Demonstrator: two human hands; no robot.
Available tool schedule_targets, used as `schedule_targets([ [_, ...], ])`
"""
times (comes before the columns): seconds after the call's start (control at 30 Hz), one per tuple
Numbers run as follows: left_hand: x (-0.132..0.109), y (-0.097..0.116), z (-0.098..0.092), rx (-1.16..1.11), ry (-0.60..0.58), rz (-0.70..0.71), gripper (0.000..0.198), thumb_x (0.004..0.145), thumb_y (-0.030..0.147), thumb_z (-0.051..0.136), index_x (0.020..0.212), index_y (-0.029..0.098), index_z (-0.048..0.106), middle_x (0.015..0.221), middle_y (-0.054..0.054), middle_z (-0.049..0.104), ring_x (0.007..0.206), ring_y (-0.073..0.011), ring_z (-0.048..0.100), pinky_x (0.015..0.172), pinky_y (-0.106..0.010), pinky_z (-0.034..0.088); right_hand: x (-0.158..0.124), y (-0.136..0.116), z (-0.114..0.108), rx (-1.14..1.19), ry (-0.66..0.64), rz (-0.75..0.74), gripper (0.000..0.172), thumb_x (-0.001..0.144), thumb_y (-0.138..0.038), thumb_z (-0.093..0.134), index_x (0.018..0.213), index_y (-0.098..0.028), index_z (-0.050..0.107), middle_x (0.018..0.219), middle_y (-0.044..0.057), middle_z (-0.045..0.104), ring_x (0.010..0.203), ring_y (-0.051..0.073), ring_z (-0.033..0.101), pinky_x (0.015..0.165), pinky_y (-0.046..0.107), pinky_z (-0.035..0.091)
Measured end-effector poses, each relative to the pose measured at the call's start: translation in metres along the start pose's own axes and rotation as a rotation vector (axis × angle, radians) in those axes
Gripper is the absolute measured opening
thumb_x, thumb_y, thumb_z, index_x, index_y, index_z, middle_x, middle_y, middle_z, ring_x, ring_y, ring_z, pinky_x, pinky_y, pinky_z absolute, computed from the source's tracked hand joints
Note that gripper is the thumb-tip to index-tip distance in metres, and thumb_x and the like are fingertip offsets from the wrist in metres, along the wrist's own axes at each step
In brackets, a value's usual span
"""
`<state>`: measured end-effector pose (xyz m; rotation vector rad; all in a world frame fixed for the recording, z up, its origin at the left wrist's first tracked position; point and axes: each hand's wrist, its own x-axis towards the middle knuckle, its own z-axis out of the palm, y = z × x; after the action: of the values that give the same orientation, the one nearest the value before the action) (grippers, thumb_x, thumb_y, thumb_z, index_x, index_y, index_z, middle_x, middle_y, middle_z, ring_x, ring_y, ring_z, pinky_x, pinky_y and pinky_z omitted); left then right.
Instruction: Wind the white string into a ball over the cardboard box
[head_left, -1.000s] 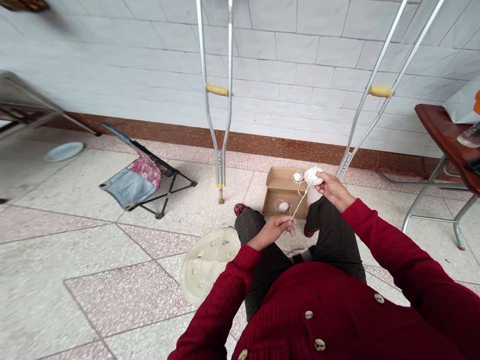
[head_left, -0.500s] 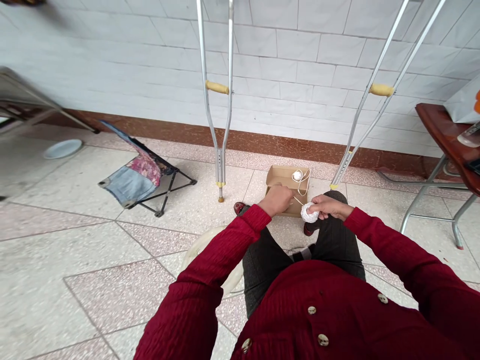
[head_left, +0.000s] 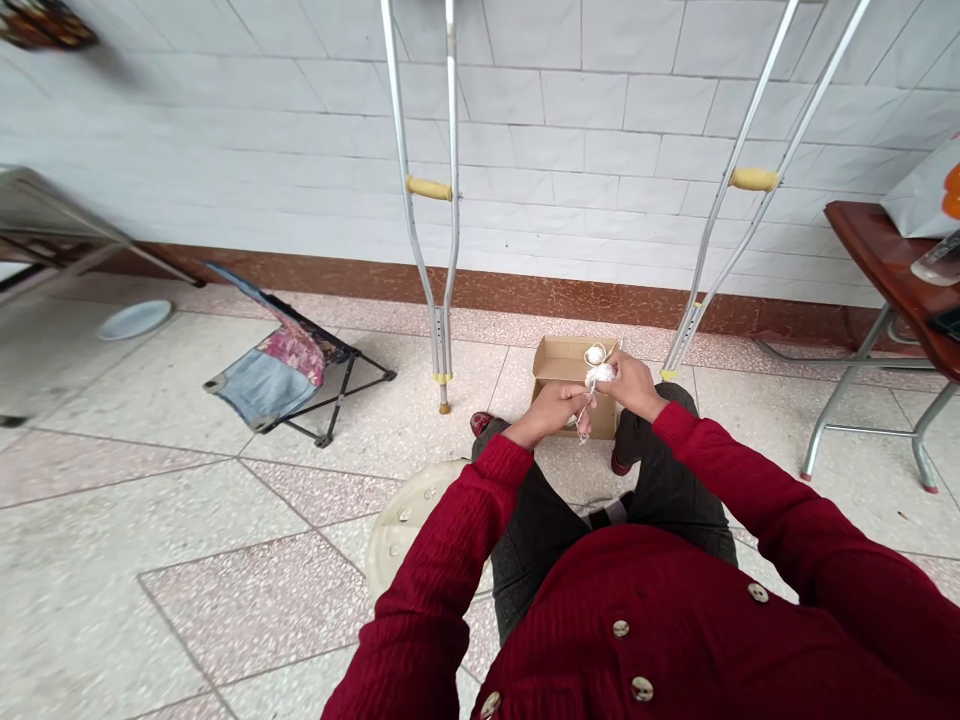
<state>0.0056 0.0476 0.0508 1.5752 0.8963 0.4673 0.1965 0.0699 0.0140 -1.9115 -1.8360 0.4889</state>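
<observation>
The ball of white string (head_left: 602, 376) sits in the middle of the frame, above the knees, wrapped in the curled fingers of the right hand (head_left: 630, 388). The left hand (head_left: 553, 407) is nearly shut, pinching the loose string (head_left: 583, 428) beside it. I think it helps to hold the string tight and lay it evenly. Just behind is a cardboard box (head_left: 559, 358) with another small ball (head_left: 595, 354). The hands hide most of the ball.

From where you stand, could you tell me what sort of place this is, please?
Probably a plain room or porch at someone's home: a white tiled wall, a crutch and a second crutch leaning against it, a speckled stone-tile floor, and a small folding stool.
</observation>
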Motion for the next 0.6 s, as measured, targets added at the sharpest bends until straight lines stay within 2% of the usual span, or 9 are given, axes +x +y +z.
schedule_targets([
  [0.1,-0.013,0.001,0.003,-0.336,-0.014,0.032,0.030,0.087,0.041,0.056,0.079,0.013,0.062,0.049,0.000,0.058,0.055,-0.0155,0.062,0.070,-0.030,0.050,0.003,-0.004,-0.010,-0.030,0.041,-0.044,0.038,0.069,-0.042,0.070,0.098,-0.018,0.061,0.089,0.005,0.067,0.078,0.021,0.060,0.067,0.029,0.039],
  [0.23,-0.029,0.009,0.006,-0.536,0.023,0.089,0.029,0.087,0.042,0.058,0.080,0.014,0.061,0.047,0.002,0.055,0.056,-0.0147,0.061,0.082,-0.035,0.050,0.001,-0.011,-0.015,-0.089,0.079,-0.194,0.039,0.069,-0.035,0.069,0.103,-0.019,0.059,0.101,0.007,0.064,0.081,0.021,0.059,0.067,0.030,0.039],
  [0.33,-0.037,0.008,0.006,-0.578,0.071,0.092,0.030,0.087,0.045,0.058,0.082,0.015,0.060,0.047,0.002,0.053,0.057,-0.0155,0.061,0.082,-0.036,0.050,-0.003,-0.015,-0.015,-0.111,0.108,-0.260,0.038,0.070,-0.032,0.067,0.104,-0.019,0.059,0.105,0.008,0.062,0.082,0.022,0.058,0.066,0.030,0.038],
  [0.5,-0.045,-0.007,0.009,-0.534,0.026,0.026,0.035,0.085,0.048,0.061,0.079,0.014,0.060,0.049,0.000,0.056,0.059,-0.0166,0.062,0.077,-0.035,0.050,-0.003,-0.016,-0.027,-0.037,0.235,-0.239,0.032,0.072,-0.035,0.065,0.100,-0.021,0.057,0.100,0.005,0.062,0.087,0.023,0.058,0.068,0.030,0.038],
  [0.6,-0.049,0.002,0.012,-0.590,0.072,0.062,0.033,0.086,0.047,0.061,0.080,0.015,0.060,0.048,0.003,0.054,0.058,-0.0154,0.061,0.082,-0.036,0.049,-0.002,-0.016,-0.033,-0.059,0.242,-0.253,0.031,0.073,-0.034,0.064,0.101,-0.021,0.057,0.101,0.005,0.062,0.087,0.023,0.057,0.067,0.030,0.037],
])
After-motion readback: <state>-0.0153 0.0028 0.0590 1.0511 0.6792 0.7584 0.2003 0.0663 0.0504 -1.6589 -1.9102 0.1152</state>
